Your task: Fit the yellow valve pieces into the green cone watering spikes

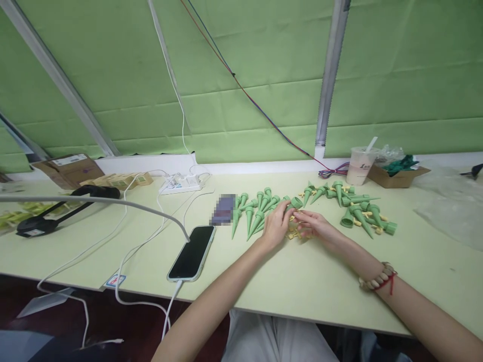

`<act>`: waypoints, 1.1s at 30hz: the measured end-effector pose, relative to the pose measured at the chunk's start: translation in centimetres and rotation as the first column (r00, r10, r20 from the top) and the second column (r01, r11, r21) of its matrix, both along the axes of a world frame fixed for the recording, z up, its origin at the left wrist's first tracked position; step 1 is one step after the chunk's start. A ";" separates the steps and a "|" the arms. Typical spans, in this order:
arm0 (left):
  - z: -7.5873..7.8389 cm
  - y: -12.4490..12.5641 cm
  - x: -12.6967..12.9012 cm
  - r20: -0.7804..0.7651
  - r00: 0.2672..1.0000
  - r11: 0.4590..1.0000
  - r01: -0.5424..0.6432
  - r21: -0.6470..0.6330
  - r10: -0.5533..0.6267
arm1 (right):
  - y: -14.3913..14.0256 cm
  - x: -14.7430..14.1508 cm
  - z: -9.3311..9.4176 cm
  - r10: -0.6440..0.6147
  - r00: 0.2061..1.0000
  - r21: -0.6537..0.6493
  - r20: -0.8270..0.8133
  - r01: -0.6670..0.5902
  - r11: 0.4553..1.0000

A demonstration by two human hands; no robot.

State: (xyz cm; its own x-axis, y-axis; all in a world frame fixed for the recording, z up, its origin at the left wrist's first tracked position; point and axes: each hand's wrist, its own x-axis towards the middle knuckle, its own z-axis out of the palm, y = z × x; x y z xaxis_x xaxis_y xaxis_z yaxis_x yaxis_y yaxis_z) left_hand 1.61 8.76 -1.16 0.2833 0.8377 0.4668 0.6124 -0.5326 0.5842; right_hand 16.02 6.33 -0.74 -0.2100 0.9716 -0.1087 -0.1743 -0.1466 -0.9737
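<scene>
My left hand (277,224) is closed, its fingers curled around a green plastic plant-watering spike (296,202) whose round open end shows past the fingertips. Close against it, my right hand (316,227) has thumb and fingertips pinched together; what they grip is too small to make out. Small yellow plastic pieces (295,234) lie on the table under and between both hands. To the left of my hands is a group of green spikes (258,219). Farther right lies another group of green spikes (358,212), mixed with yellow pieces.
A phone (191,253) with a cable plugged in lies left of my forearm. Behind it is a white power strip (181,184) with loose cables. A drink cup (360,166) and a small cardboard box (396,176) stand at the back right, near a clear plastic bag (453,211).
</scene>
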 end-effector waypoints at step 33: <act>-0.3 0.3 0.0 -0.044 0.992 0.991 0.122 0.052 -0.120 | 0.2 0.1 -0.2 -0.401 0.841 0.366 0.364 0.266 0.892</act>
